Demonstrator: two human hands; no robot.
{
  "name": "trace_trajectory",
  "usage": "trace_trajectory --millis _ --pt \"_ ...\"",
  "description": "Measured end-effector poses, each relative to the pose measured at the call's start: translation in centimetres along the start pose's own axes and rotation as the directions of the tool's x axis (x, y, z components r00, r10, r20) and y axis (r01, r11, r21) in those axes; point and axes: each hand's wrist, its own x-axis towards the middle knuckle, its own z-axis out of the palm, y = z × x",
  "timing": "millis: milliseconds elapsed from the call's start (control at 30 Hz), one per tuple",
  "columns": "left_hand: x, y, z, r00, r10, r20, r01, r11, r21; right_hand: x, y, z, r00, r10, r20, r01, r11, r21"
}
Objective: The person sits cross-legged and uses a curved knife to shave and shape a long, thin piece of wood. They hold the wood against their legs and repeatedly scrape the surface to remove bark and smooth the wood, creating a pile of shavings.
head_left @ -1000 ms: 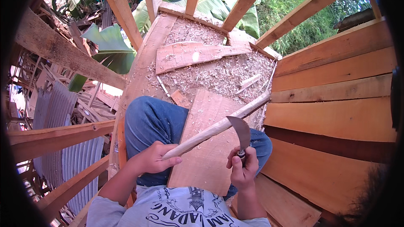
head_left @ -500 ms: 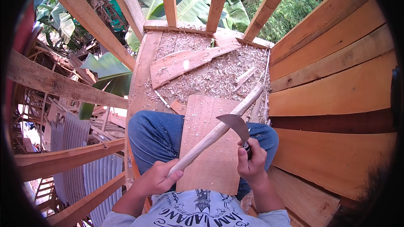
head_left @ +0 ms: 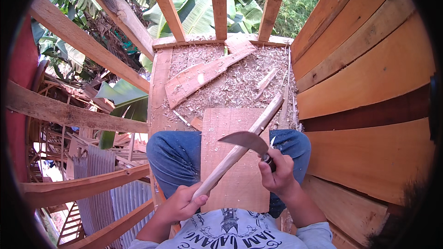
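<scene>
My left hand (head_left: 187,201) is closed around the lower end of a long whittled wooden stick (head_left: 230,157), which slants up to the right over a flat board (head_left: 221,124) across my lap. My right hand (head_left: 279,175) grips the dark handle of a curved knife (head_left: 249,141). The blade lies across the stick near its middle, tip to the left; whether it touches the wood I cannot tell. A thin pale sliver (head_left: 272,142) shows beside the right hand.
Shavings (head_left: 240,80) cover the floor ahead, with a shaped plank (head_left: 207,71) and a narrow offcut (head_left: 266,80) among them. A plank wall (head_left: 369,152) stands close at right. Wooden rails (head_left: 78,110) line the left, with corrugated sheets (head_left: 94,170) below. Slats and banana leaves (head_left: 189,9) are beyond.
The knife has turned so its blade lies flatter and reaches farther left across the stick. The view has shifted slightly. Both hands keep their hold.
</scene>
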Motion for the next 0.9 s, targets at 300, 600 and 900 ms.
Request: trace_trajectory --millis 300,600,900 --pt "-0.1 -0.6 0.2 1.0 0.025 0.016 -0.022 0.984 -0.179 -0.1 -1.8 0.2 0.988 -0.104 0.112 0.104 0.995 0.007" --pt "-0.7 -1.2 0.4 1.0 0.01 0.029 -0.003 0.977 -0.214 -0.7 -0.9 -0.4 0.965 0.234 -0.115 -0.22 0.968 0.119" --pt "-0.3 -0.7 0.3 1.0 0.0 -0.023 -0.002 0.996 -0.09 -2.8 0.0 -0.2 0.96 0.269 -0.077 -0.256 0.956 0.144"
